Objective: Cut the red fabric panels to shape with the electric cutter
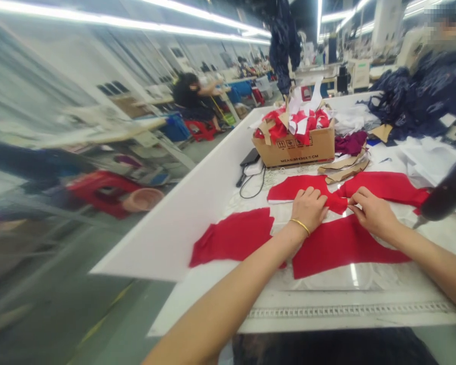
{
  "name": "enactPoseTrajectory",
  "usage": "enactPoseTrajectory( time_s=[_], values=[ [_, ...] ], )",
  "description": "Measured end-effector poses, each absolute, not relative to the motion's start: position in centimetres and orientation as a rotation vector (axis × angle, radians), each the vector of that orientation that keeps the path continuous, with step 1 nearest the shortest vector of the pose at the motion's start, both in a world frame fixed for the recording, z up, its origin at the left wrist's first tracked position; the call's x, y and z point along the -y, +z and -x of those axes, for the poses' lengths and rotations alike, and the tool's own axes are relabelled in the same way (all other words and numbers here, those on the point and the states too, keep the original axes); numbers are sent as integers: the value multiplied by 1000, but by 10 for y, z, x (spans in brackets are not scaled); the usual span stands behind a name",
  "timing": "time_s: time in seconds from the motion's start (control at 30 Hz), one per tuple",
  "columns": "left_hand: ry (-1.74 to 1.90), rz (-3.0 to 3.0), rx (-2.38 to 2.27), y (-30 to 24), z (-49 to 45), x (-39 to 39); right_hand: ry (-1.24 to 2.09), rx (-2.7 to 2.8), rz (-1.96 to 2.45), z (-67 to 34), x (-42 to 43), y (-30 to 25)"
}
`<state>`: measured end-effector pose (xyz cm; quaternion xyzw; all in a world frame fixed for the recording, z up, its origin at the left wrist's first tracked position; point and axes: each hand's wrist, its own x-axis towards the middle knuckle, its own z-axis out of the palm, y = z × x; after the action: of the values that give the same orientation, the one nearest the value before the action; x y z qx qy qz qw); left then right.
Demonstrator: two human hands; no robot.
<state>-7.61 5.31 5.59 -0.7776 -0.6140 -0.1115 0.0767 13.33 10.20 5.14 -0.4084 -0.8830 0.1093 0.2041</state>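
Observation:
My left hand (309,208), with a gold bangle at the wrist, has its fingers closed on the near edge of a red fabric piece (300,186) with a white edge. My right hand (372,210) pinches the same red cloth, where it meets another red piece (383,186) reaching right. A larger red panel (342,248) lies flat just below both hands, and a separate red panel (235,235) is to the left. The fingertips are partly hidden.
A cardboard box (296,147) of red and white scraps stands behind the hands. Brown paper strips (345,167) lie before it. A dark tool-like object (450,187) juts in at right. A white board (167,223) edges the table's left; a measuring tape (349,310) runs along its front.

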Motion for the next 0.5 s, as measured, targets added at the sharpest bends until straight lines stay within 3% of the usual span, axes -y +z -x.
enactPoseTrajectory(
  time_s=[0.5],
  values=[
    [-353, 2477, 1788, 46, 65, -54, 508, 2388, 1097, -118, -113, 28]
  ],
)
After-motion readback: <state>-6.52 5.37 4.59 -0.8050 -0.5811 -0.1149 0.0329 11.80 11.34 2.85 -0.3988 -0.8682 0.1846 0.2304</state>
